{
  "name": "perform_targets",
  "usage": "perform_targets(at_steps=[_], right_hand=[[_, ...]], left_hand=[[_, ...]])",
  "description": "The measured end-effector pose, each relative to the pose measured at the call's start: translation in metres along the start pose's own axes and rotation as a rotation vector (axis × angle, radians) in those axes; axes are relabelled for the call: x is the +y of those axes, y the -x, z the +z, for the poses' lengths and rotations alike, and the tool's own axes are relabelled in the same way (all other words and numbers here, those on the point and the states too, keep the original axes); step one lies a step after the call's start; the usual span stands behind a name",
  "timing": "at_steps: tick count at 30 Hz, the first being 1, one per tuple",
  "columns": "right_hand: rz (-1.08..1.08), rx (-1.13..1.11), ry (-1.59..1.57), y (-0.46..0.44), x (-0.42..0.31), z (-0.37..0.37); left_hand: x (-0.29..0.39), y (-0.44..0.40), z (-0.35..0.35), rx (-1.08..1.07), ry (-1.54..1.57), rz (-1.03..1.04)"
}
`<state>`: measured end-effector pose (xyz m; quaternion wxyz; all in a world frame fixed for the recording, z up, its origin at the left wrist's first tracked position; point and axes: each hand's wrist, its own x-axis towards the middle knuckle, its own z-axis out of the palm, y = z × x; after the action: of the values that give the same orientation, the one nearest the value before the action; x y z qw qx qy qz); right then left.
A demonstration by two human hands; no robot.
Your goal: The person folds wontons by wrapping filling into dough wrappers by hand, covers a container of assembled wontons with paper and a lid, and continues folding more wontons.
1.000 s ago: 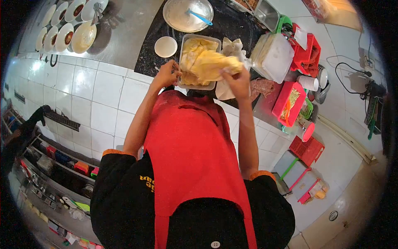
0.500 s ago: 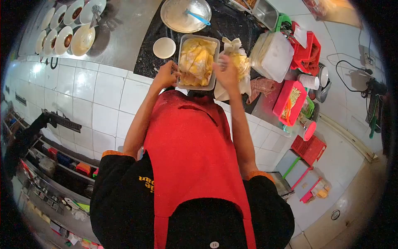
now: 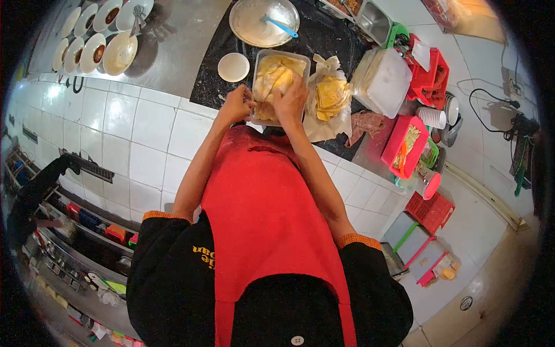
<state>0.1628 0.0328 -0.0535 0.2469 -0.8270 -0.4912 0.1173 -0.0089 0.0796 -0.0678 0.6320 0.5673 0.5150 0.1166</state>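
Note:
A clear plastic container (image 3: 307, 62) holds folded yellow sheets (image 3: 276, 76) dusted with white. My left hand (image 3: 237, 104) grips the container's left edge, fingers curled over it. Inside the container, my right hand (image 3: 291, 98) has its fingers bent down onto the sheets; its fingertips are partly hidden and any hold on a sheet cannot be made out. Just to the right, a stack of yellow sheets (image 3: 331, 97) lies on white paper (image 3: 316, 128).
A white bowl (image 3: 233, 67) and a floury metal bowl (image 3: 254, 23) stand beyond. Plates (image 3: 120, 53) of sauce are far left. At right are a lidded box (image 3: 388, 81), a cloth (image 3: 365, 123) and a pink tray (image 3: 406, 146). Another person's dark sleeve (image 3: 34, 194) shows at left.
My right hand carried yellow sheets from the container to the paper on the right, let them go, and has come back into the container. My left hand has stayed at the container's left edge.

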Motion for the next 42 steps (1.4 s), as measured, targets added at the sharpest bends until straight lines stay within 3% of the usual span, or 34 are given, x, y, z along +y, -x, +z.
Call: perform_targets(at_steps=[2,3,5,9,11,13,14,16,18,20,22,24,28,30,31,33,39,41,42], right_hand=[[-0.139,0.014,-0.084,0.000,-0.002,-0.008],[-0.135,0.015,-0.082,0.001,-0.006,-0.013],[-0.064,-0.083,-0.415,0.002,-0.012,-0.018],[0.048,-0.095,-0.492,-0.007,0.018,-0.050],[-0.002,0.003,-0.482,-0.020,0.057,-0.078],[0.254,-0.042,-0.616,-0.028,0.068,-0.121],[0.255,-0.040,-0.613,-0.032,0.078,-0.130],[-0.076,0.181,0.277,-0.034,0.094,-0.140],[-0.174,0.184,0.234,-0.038,0.096,-0.126],[0.033,-0.246,-0.416,-0.030,0.079,-0.094],[0.153,-0.268,-0.419,-0.011,0.046,-0.055],[-0.064,-0.127,-0.143,0.006,0.037,-0.012],[-0.063,-0.034,0.151,0.020,0.006,0.001],[0.022,-0.010,0.080,0.018,0.005,0.000],[0.023,-0.011,0.081,0.016,0.004,0.000],[-0.068,0.024,-0.216,0.011,0.007,0.003],[0.016,0.071,-0.446,0.001,0.016,-0.022],[0.076,0.022,-0.543,-0.006,0.044,-0.040],[0.135,0.004,-0.585,-0.010,0.049,-0.062]], left_hand=[[0.006,0.004,-0.001,0.011,-0.036,-0.022],[0.005,0.004,-0.001,0.006,-0.036,-0.022],[0.006,0.003,-0.002,0.012,-0.048,-0.037],[0.003,0.006,-0.001,0.042,-0.032,-0.039],[-0.001,0.003,0.001,0.045,-0.002,0.088],[-0.005,0.002,0.002,0.049,0.026,0.072],[-0.006,0.000,0.004,0.051,0.053,0.060],[-0.015,-0.006,0.006,0.042,0.063,0.056],[-0.012,-0.006,0.005,0.035,0.070,0.047],[-0.002,-0.004,0.002,-0.026,-0.013,-0.093],[-0.004,-0.004,0.002,0.006,-0.077,-0.026],[-0.004,-0.001,0.002,0.044,-0.138,0.036],[-0.002,0.001,0.002,0.061,-0.065,0.040],[0.000,0.002,0.003,0.072,-0.069,0.089],[0.001,0.002,0.003,0.070,-0.068,0.066],[0.002,0.002,0.004,0.063,-0.066,0.045],[-0.009,-0.002,0.003,0.041,-0.026,-0.050],[-0.020,-0.004,0.007,0.106,-0.095,0.182],[-0.015,-0.003,0.005,0.111,-0.093,0.178]])
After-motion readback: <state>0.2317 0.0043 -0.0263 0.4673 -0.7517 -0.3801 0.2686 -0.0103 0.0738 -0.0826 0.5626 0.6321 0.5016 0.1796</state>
